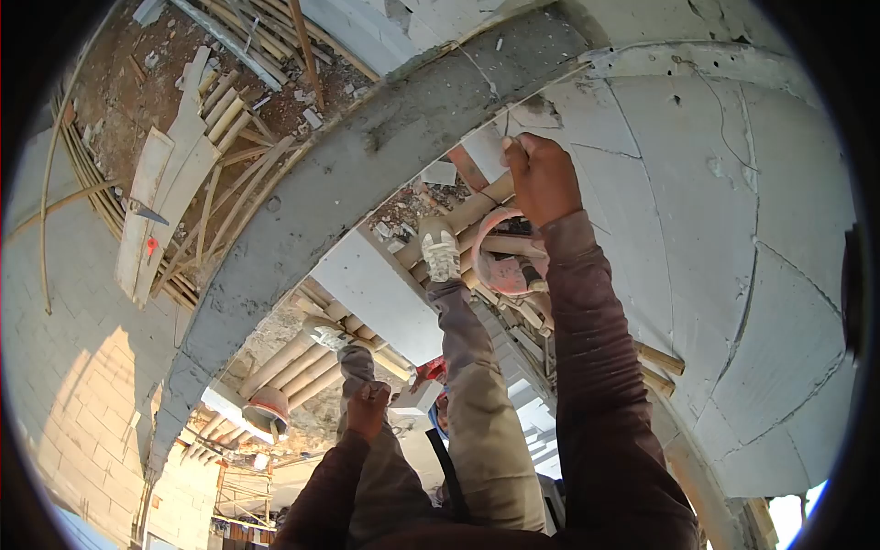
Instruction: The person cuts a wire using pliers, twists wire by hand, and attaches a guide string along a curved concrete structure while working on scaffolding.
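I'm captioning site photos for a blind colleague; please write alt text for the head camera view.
A person's right hand is raised where a gray band meets a pale wall. The left hand is closed by the left knee; below are their shoes, round poles and a pink bucket.

Bright daylight, with warm sun glaring on the lower-left block wall [96, 403]. Fisheye distortion bends the edges into black corners.
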The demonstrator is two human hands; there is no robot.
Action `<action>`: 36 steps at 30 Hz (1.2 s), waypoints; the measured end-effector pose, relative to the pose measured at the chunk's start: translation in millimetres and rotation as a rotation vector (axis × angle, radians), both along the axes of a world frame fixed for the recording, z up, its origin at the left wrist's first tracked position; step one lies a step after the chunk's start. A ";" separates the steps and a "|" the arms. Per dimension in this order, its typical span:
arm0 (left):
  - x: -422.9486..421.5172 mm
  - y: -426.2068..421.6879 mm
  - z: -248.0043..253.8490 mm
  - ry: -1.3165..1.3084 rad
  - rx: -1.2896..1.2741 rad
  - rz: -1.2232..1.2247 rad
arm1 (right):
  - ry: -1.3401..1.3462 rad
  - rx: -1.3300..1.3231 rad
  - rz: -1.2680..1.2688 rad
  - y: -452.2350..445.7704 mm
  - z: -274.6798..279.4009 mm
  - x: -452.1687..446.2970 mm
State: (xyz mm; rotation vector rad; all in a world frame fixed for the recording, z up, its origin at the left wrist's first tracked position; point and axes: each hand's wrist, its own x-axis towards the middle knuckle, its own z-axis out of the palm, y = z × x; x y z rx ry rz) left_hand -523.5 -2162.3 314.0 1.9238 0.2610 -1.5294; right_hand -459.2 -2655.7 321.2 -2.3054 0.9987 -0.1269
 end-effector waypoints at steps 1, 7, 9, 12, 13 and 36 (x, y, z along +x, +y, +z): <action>5.2 -3.1 1.6 -0.038 0.024 0.007 | 0.089 0.031 0.129 -0.2 26.0 8.4; 20.3 -7.5 18.0 -0.135 0.177 -0.186 | 0.161 0.077 0.177 -82.4 -5.9 -28.7; 1.9 0.1 1.9 -0.221 0.093 -0.256 | 0.179 -0.160 0.075 -116.9 -27.4 -34.5; -49.9 25.7 -51.1 -0.254 0.018 -0.244 | 0.139 0.014 -0.168 -125.9 -18.5 -39.4; -53.8 28.7 -52.0 -0.225 0.028 -0.207 | 0.126 0.008 -0.144 -97.1 -9.7 -32.3; 122.4 -418.8 27.4 0.125 -0.748 0.524 | -0.184 0.499 0.021 -7.4 42.2 -36.8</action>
